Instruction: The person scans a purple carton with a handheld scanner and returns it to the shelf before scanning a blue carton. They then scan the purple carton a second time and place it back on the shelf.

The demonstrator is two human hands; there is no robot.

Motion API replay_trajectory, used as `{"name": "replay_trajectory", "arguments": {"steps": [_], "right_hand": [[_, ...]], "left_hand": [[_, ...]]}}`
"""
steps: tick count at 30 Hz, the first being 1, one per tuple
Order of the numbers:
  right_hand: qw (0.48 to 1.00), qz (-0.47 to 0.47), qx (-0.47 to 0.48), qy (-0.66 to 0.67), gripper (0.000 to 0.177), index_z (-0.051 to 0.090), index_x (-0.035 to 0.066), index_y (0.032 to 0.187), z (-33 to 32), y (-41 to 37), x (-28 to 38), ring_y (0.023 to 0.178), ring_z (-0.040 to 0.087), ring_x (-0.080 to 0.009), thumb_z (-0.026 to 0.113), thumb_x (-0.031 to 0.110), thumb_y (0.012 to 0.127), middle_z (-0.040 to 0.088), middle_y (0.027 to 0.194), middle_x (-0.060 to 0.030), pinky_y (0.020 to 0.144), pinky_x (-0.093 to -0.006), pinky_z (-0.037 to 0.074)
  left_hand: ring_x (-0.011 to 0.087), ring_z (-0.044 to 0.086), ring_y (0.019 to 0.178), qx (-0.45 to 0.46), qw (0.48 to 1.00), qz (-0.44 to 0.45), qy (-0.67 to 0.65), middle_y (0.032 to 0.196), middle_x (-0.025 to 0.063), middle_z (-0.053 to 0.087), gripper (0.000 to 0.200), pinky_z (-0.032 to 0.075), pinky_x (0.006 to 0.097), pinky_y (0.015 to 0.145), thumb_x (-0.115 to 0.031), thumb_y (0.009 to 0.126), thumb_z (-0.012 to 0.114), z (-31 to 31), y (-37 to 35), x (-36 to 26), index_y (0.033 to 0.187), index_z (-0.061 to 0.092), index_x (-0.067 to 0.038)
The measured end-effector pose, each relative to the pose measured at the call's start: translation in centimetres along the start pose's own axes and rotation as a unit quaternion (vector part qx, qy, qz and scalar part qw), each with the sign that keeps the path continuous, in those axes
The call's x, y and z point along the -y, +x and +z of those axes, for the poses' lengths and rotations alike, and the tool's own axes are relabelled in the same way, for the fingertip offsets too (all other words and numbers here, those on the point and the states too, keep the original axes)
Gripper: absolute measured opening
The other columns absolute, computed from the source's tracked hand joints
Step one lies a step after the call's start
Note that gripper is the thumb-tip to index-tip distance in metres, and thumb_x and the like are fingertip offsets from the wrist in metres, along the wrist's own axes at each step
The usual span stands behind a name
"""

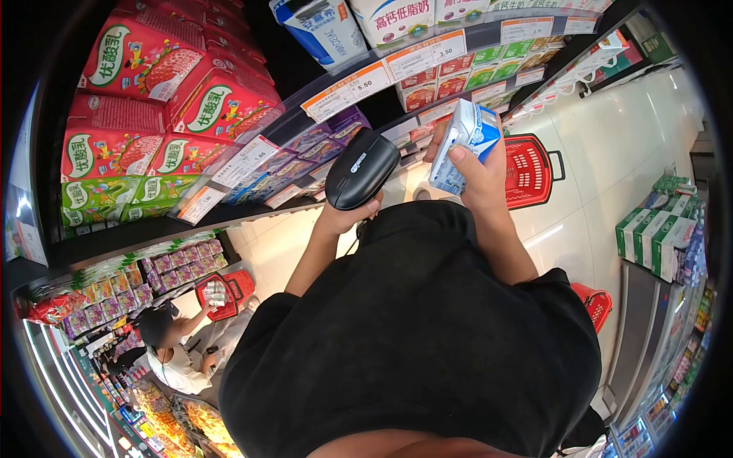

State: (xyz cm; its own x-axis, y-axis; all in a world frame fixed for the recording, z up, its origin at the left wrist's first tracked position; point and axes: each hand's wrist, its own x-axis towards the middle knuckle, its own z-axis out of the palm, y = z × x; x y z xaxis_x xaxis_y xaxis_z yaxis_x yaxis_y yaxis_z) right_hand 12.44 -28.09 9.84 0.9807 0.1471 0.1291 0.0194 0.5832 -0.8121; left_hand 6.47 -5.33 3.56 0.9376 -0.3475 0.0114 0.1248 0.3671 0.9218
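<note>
My left hand [347, 217] is wrapped round the handle of a black barcode scanner [362, 169], whose rounded head points up toward the shelf. To its right, my right hand [482, 172] grips a blue and white carton [464, 145], thumb across the near side and fingers behind it. The carton is tilted, apart from the scanner. Both are held in front of the dairy shelf, below its price labels [389, 70]. Part of my left hand's fingers is hidden behind the scanner.
Red drink packs [145, 61] fill the shelf at upper left. A red basket [528, 171] stands on the floor at right. At lower left a person [179, 347] holds something over another red basket [238, 286]. Green and white boxes [655, 233] stand at far right.
</note>
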Motion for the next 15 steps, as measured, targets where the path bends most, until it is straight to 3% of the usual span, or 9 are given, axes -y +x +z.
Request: {"name": "replay_trajectory", "arguments": {"steps": [15], "right_hand": [[1.0, 0.008, 0.002, 0.011, 0.049, 0.038, 0.002, 0.112, -0.31, -0.02, 0.07, 0.076, 0.063, -0.0179, 0.073, 0.009, 0.077, 0.061, 0.088, -0.0107, 0.068, -0.0304, 0.052]], "left_hand": [[0.0129, 0.053, 0.059, 0.002, 1.0, -0.002, 0.015, 0.074, 0.0086, 0.055, 0.04, 0.044, 0.0265, 0.052, 0.001, 0.076, 0.066, 0.34, 0.13, -0.16, 0.113, 0.05, 0.001]]}}
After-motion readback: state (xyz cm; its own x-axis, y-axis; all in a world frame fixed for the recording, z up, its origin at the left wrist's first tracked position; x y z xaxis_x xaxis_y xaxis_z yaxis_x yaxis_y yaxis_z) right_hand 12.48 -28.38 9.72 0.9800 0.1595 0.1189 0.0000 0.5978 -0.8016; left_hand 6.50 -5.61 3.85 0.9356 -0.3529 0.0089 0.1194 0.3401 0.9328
